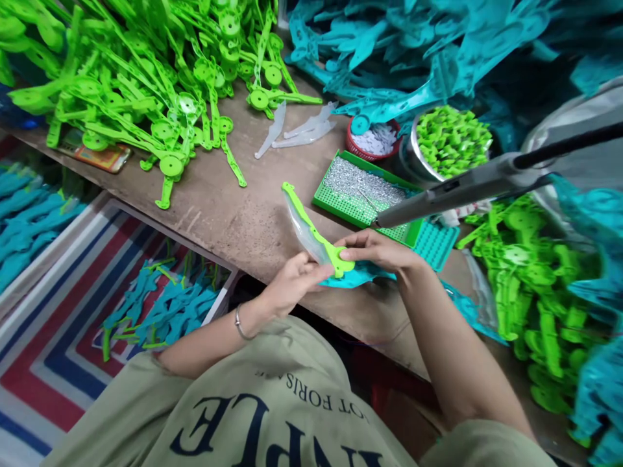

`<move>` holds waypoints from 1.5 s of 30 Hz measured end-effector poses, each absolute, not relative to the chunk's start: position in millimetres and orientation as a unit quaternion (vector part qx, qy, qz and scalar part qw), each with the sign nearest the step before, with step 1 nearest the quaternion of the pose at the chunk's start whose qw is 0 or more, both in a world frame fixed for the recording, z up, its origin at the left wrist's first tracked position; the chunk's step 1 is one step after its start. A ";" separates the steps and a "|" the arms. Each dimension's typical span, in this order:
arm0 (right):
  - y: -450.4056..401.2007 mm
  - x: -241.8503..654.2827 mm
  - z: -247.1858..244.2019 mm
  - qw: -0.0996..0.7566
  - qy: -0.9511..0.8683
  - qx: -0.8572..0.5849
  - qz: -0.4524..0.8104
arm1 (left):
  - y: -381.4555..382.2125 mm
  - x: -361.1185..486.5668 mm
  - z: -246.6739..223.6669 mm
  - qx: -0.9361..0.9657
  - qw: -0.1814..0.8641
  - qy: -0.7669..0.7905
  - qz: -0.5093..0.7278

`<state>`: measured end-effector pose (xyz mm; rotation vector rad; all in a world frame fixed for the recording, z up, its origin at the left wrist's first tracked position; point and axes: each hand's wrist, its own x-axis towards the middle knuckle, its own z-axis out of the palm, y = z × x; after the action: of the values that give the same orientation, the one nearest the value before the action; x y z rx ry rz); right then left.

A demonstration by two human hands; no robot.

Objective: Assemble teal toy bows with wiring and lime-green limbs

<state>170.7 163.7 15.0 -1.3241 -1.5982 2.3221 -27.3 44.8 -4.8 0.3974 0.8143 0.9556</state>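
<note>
Between my two hands is a long green plastic part with a round end, and a translucent blade-shaped piece lies along its left side. My left hand pinches the pair near the lower end. The fingers of my right hand are closed on the round green end. A blue plastic part shows just beneath both hands; how it touches them is hidden. Close beyond my right hand is a green tray of small metal pieces, with the tip of a hanging electric screwdriver over it.
Green parts heap at the back left, blue parts at the back right. Loose translucent pieces, a red basket and a metal bowl of green bits stand behind. A lined box of blue-green pieces sits left, below the table edge.
</note>
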 end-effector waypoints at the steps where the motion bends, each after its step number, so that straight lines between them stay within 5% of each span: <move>1: 165.8 172.8 17.7 0.008 -0.508 -0.423 0.750 | 44.0 -31.1 2.0 0.162 0.819 0.343 0.431; 11: 174.5 177.2 43.2 0.002 -0.470 -0.470 0.747 | 35.0 -27.6 16.5 0.073 0.882 0.138 0.446; 24: 178.3 177.2 47.4 -0.001 -0.464 -0.479 0.745 | 36.8 -22.4 18.4 0.074 0.876 0.127 0.460; 37: 161.5 161.2 6.3 -0.050 -0.682 -0.383 0.621 | 68.1 -41.9 -23.6 0.103 0.713 0.468 0.512; 45: 151.2 160.1 10.3 0.003 -0.751 -0.369 0.548 | 116.8 -61.6 -36.3 0.164 0.657 0.528 0.513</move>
<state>160.1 151.2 10.3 -1.1560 -2.3536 1.7183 -61.6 116.8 -36.3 0.3726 1.1955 1.1622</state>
